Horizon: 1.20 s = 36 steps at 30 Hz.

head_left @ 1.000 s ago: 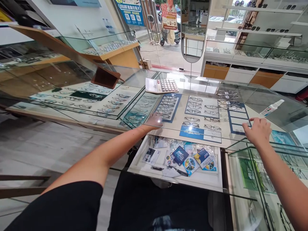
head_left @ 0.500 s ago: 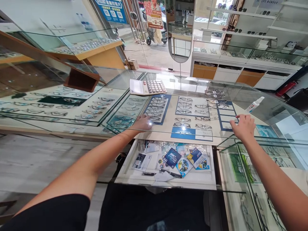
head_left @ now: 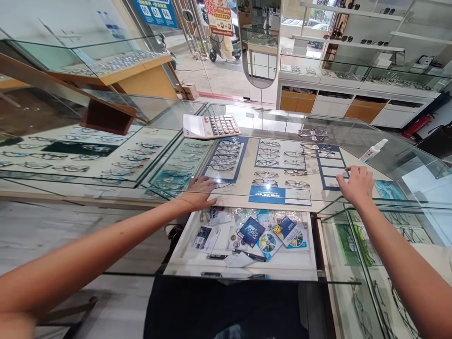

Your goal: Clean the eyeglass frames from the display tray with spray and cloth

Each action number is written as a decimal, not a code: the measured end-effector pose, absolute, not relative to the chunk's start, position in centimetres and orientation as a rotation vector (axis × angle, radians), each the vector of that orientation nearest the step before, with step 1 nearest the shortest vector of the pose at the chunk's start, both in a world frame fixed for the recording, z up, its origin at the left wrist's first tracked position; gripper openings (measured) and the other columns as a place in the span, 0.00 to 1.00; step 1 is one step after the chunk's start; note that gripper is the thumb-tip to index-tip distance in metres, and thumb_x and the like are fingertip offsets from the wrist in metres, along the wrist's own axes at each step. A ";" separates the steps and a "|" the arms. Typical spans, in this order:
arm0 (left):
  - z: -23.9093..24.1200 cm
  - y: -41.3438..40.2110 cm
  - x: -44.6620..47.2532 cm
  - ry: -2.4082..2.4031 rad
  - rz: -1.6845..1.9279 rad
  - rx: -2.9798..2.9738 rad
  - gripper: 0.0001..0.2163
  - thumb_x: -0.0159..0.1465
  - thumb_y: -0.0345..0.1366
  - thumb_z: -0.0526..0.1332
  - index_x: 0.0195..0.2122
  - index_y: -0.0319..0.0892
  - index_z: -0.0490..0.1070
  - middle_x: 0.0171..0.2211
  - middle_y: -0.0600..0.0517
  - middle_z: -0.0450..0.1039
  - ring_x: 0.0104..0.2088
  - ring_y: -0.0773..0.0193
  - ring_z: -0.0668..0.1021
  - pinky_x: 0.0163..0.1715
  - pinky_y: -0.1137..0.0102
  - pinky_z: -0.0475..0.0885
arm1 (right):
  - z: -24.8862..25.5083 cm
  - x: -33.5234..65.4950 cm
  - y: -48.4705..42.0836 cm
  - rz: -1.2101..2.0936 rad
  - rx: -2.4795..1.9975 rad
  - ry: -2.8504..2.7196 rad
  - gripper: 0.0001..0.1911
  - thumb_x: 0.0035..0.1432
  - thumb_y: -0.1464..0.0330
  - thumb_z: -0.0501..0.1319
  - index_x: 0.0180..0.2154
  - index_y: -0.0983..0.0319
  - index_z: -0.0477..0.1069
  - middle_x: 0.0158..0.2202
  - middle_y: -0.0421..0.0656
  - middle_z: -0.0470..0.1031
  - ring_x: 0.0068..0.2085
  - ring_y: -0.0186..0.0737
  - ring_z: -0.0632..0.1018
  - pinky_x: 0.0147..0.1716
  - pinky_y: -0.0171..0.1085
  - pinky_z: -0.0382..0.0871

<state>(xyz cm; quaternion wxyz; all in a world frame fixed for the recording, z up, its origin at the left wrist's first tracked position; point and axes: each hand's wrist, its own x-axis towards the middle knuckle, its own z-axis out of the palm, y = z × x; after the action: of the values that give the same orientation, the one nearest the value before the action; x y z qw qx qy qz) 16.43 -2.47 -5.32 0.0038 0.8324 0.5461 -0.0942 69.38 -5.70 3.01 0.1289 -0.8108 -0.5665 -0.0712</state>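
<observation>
My left hand (head_left: 198,192) lies on the glass counter top with its fingers spread and nothing in it. It is just left of a blue-bordered tray (head_left: 233,175) that holds several eyeglass frames (head_left: 226,155) under the glass. My right hand (head_left: 357,186) rests on the glass at the right, fingers bent and apart, without an object in it. Near it stand a white spray bottle (head_left: 373,150) and, beneath the glass, a blue card with white slots (head_left: 332,169). Between the hands, more eyeglasses (head_left: 266,175) sit in rows above a blue-and-white leaflet (head_left: 267,194).
A calculator (head_left: 212,126) lies on the counter's far part. An open drawer (head_left: 180,263) in front of me holds cards, discs and a pen (head_left: 250,255). A brown wooden block (head_left: 108,116) is at the left. An oval mirror (head_left: 260,52) stands behind.
My left hand has slid left and slightly toward me, off the tray's edge, and its fingers have spread. My right hand stays nearly in place. The view has shifted slightly.
</observation>
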 end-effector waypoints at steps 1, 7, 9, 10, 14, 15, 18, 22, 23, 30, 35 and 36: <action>-5.2 -2.9 16.9 1.690 -0.270 2.607 0.24 0.62 0.45 0.63 0.58 0.42 0.75 0.65 0.41 0.72 0.66 0.38 0.66 0.62 0.48 0.62 | 3.0 69.3 -5.8 -0.206 -2.362 -1.645 0.23 0.64 0.57 0.54 0.52 0.64 0.71 0.53 0.58 0.68 0.55 0.63 0.67 0.53 0.57 0.64; -4.3 -3.3 23.2 1.509 -0.038 2.650 0.28 0.63 0.47 0.61 0.63 0.41 0.72 0.65 0.39 0.70 0.67 0.38 0.65 0.62 0.49 0.61 | 3.2 69.3 -6.1 -0.211 -2.351 -1.652 0.22 0.63 0.57 0.54 0.52 0.64 0.71 0.53 0.58 0.68 0.54 0.62 0.67 0.52 0.56 0.64; -4.1 -2.4 25.7 1.453 0.088 2.693 0.28 0.64 0.46 0.60 0.64 0.40 0.71 0.66 0.39 0.69 0.67 0.39 0.64 0.62 0.49 0.60 | 3.2 69.2 -6.2 -0.204 -2.343 -1.656 0.22 0.63 0.57 0.54 0.51 0.64 0.71 0.52 0.58 0.69 0.53 0.62 0.67 0.52 0.56 0.64; -4.1 -1.7 27.0 1.447 0.151 2.709 0.28 0.65 0.46 0.59 0.64 0.40 0.70 0.67 0.39 0.67 0.67 0.39 0.63 0.63 0.49 0.59 | 3.3 69.1 -6.3 -0.198 -2.343 -1.657 0.22 0.63 0.57 0.54 0.51 0.64 0.71 0.52 0.58 0.69 0.53 0.62 0.67 0.52 0.56 0.64; -4.6 2.2 32.0 1.471 0.289 2.711 0.27 0.68 0.46 0.56 0.64 0.38 0.69 0.69 0.38 0.65 0.68 0.37 0.61 0.61 0.48 0.58 | 3.6 68.7 -6.9 -0.189 -2.369 -1.649 0.22 0.63 0.57 0.54 0.52 0.63 0.71 0.53 0.58 0.69 0.54 0.62 0.68 0.52 0.55 0.65; -4.8 3.3 33.4 1.466 0.302 2.705 0.27 0.68 0.46 0.56 0.65 0.38 0.69 0.69 0.39 0.64 0.68 0.37 0.60 0.62 0.48 0.57 | 3.6 68.6 -7.0 -0.193 -2.372 -1.648 0.22 0.63 0.57 0.54 0.52 0.63 0.71 0.53 0.58 0.70 0.54 0.62 0.68 0.52 0.55 0.65; -5.5 6.9 37.5 1.459 0.349 2.676 0.26 0.69 0.45 0.55 0.65 0.40 0.68 0.70 0.39 0.64 0.69 0.37 0.58 0.63 0.47 0.55 | 3.6 68.4 -7.7 -0.220 -2.354 -1.655 0.20 0.63 0.58 0.55 0.51 0.63 0.71 0.52 0.57 0.71 0.52 0.61 0.69 0.50 0.54 0.65; -6.7 11.3 43.0 1.497 0.428 2.620 0.25 0.72 0.46 0.52 0.63 0.38 0.70 0.69 0.38 0.64 0.70 0.37 0.57 0.64 0.46 0.54 | 3.2 68.6 -8.6 -0.259 -2.320 -1.654 0.18 0.63 0.58 0.55 0.49 0.61 0.71 0.51 0.55 0.72 0.50 0.59 0.70 0.47 0.52 0.65; -7.0 12.2 44.2 1.497 0.445 2.609 0.25 0.72 0.47 0.50 0.63 0.37 0.71 0.69 0.37 0.64 0.70 0.36 0.57 0.64 0.46 0.54 | 3.1 68.7 -8.8 -0.268 -2.310 -1.653 0.18 0.63 0.58 0.55 0.49 0.60 0.71 0.50 0.55 0.72 0.50 0.59 0.71 0.47 0.52 0.65; -9.1 16.5 49.5 1.535 0.395 2.557 0.27 0.74 0.51 0.50 0.56 0.33 0.77 0.63 0.34 0.69 0.69 0.33 0.58 0.66 0.43 0.53 | 2.9 69.0 -10.4 -0.284 -2.251 -1.679 0.17 0.64 0.56 0.55 0.48 0.57 0.69 0.51 0.53 0.73 0.48 0.58 0.72 0.45 0.51 0.67; -10.0 17.3 50.1 1.509 0.315 2.586 0.26 0.74 0.51 0.51 0.51 0.37 0.81 0.57 0.35 0.74 0.67 0.33 0.61 0.65 0.41 0.51 | 3.1 69.0 -11.0 -0.245 -2.275 -1.662 0.18 0.64 0.55 0.56 0.49 0.57 0.70 0.52 0.53 0.72 0.51 0.60 0.72 0.47 0.53 0.68; -10.1 17.3 50.1 1.505 0.314 2.585 0.26 0.74 0.52 0.51 0.51 0.38 0.81 0.57 0.35 0.74 0.66 0.34 0.61 0.65 0.41 0.51 | 3.1 69.0 -11.0 -0.236 -2.277 -1.660 0.18 0.64 0.55 0.56 0.49 0.57 0.70 0.52 0.53 0.72 0.51 0.60 0.72 0.47 0.54 0.68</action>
<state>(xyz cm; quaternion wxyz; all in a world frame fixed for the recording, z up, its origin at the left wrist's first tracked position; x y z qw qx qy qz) 50.06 17.35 -10.09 0.0668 0.8576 0.4992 0.1041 68.97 -11.02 3.14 0.1563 -0.7954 -0.5798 -0.0826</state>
